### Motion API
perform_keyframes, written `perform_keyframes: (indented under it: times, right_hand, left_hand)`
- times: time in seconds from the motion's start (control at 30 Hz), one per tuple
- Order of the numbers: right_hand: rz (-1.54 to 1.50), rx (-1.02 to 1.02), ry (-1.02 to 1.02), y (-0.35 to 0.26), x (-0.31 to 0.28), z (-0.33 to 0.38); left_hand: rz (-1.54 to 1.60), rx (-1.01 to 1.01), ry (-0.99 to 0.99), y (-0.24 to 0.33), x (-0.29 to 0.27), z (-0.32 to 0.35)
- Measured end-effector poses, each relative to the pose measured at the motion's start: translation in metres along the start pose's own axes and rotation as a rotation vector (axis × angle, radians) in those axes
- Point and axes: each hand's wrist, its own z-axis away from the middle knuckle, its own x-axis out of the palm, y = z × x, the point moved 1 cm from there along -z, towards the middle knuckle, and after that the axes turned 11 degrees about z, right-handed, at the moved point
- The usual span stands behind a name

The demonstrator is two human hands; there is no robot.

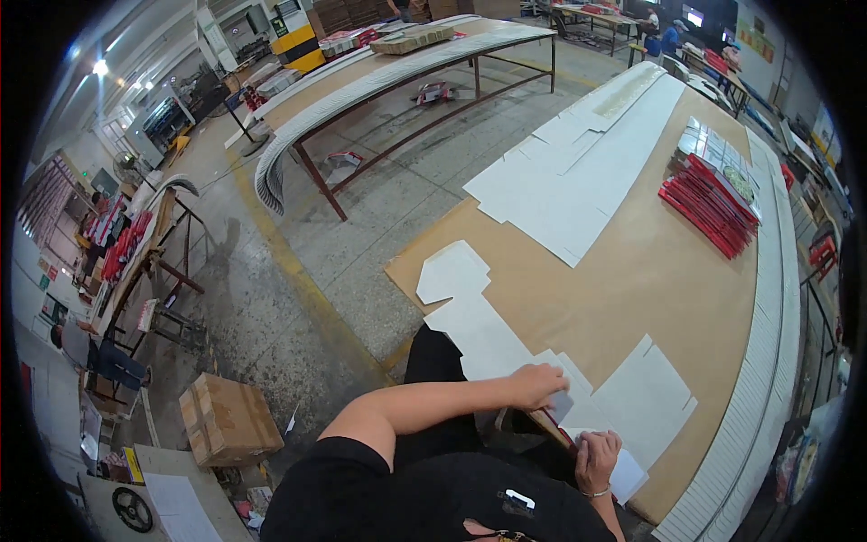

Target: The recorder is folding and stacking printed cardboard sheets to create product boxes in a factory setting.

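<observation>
Close to my body, a white die-cut cardboard blank [644, 404] lies plain side up on the brown table. A narrow red strip shows along its near edge, between my hands. My left hand [539, 387] reaches across from the left, its fingers closed at that edge beside a small greyish-white flap [561, 406]. Lower and to the right, my right hand [598, 461] is curled over the same edge with bent fingers. A white flap [629, 476] sticks out past its wrist. The fingertips of both hands are partly hidden.
Another white blank [483, 323] lies left of my hands, and a larger stack of white blanks [578, 172] farther back. Red folded cartons [709, 206] are piled at the right, beside a long row of overlapped white sheets [768, 334]. A brown box [229, 420] stands on the floor.
</observation>
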Motion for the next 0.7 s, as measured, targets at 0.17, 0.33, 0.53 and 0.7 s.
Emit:
perform_keyframes:
  times: [0.17, 0.33, 0.53, 0.7]
  right_hand:
    - [0.153, -0.003, -0.055, -0.006, -0.018, -0.008]
    - [-0.227, 0.742, -0.454, -0.014, -0.031, 0.029]
    - [-1.406, 1.358, -0.208, -0.004, 0.028, 0.059]
    - [-1.095, 1.358, -0.088, -0.011, 0.02, 0.054]
  left_hand:
    - [-0.398, 0.139, 0.361, 0.043, 0.043, 0.011]
    - [-0.421, 0.014, 0.206, 0.061, 0.054, 0.013]
    - [-0.461, 0.002, 0.164, 0.085, 0.104, -0.017]
    - [-0.187, 0.099, 0.194, 0.076, 0.079, -0.006]
